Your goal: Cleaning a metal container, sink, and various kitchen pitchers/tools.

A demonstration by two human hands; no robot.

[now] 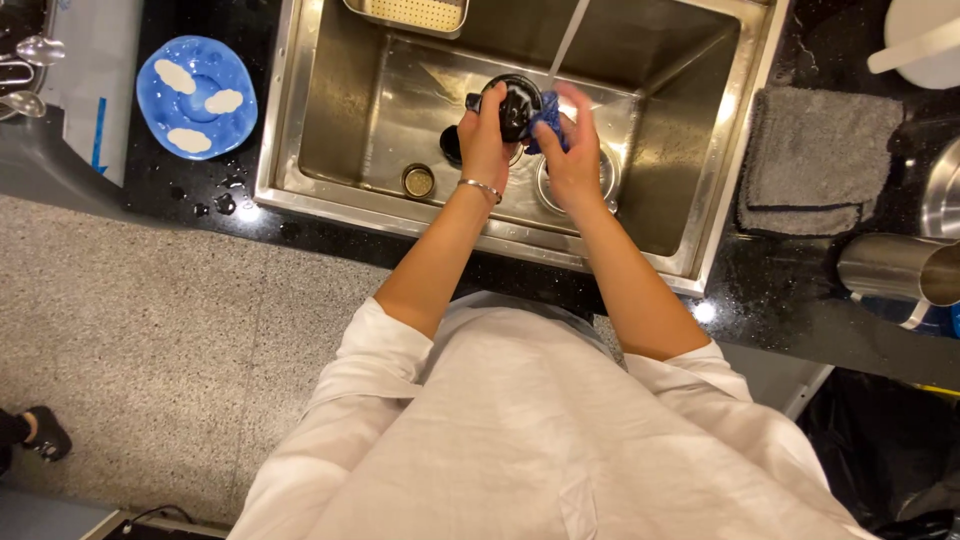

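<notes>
Over the steel sink (320,110) my left hand (484,135) grips a round black lid-like item (516,104) held up under a thin stream of running water (567,40). My right hand (574,150) presses a blue sponge or cloth (548,122) against the black item's right side. A bracelet sits on my left wrist. Below my hands lie the sink drain (548,190) and a small round metal piece (418,181) on the sink floor.
A blue plate with white cloud shapes (197,97) rests on the black counter left of the sink. A folded grey towel (815,160) lies right of it, with steel cups (895,268) nearby. A perforated tray (410,14) hangs at the sink's far edge. Spoons (30,60) at far left.
</notes>
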